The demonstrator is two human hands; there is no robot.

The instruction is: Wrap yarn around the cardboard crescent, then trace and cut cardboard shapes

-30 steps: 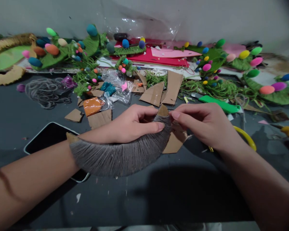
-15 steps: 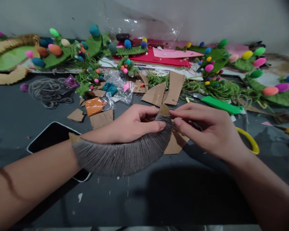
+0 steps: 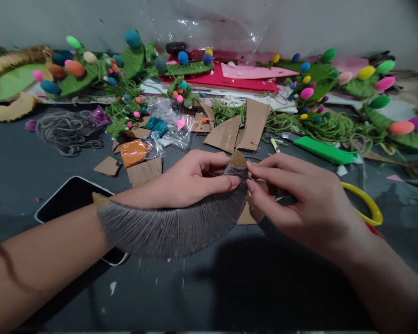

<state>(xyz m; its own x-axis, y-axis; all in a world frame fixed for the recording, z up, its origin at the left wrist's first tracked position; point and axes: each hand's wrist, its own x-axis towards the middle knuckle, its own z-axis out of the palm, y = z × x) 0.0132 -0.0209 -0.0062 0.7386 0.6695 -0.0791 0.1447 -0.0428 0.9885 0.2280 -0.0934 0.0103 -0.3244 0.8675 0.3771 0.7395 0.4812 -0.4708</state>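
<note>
A crescent-shaped cardboard piece wound with grey yarn [image 3: 174, 229] curves in front of my left forearm. Its bare cardboard tip [image 3: 237, 160] sticks up between my hands. My left hand [image 3: 191, 178] grips the crescent near that tip, thumb laid across the yarn. My right hand [image 3: 299, 195] pinches at the wound yarn just right of the tip, fingers closed on a thin grey strand. A brown cardboard scrap [image 3: 251, 211] lies on the dark table under both hands.
A phone [image 3: 69, 199] lies left of my arm. Yellow-handled scissors [image 3: 367, 206] sit right of my right hand, a green comb [image 3: 323, 150] beyond. Cardboard offcuts [image 3: 237, 127], loose grey yarn [image 3: 66, 132], plastic bags and green leaf pieces with coloured balls crowd the back.
My right hand has shifted a little lower and closer to the tip, its fingers working the strand around the crescent's end. My left hand keeps its hold.
</note>
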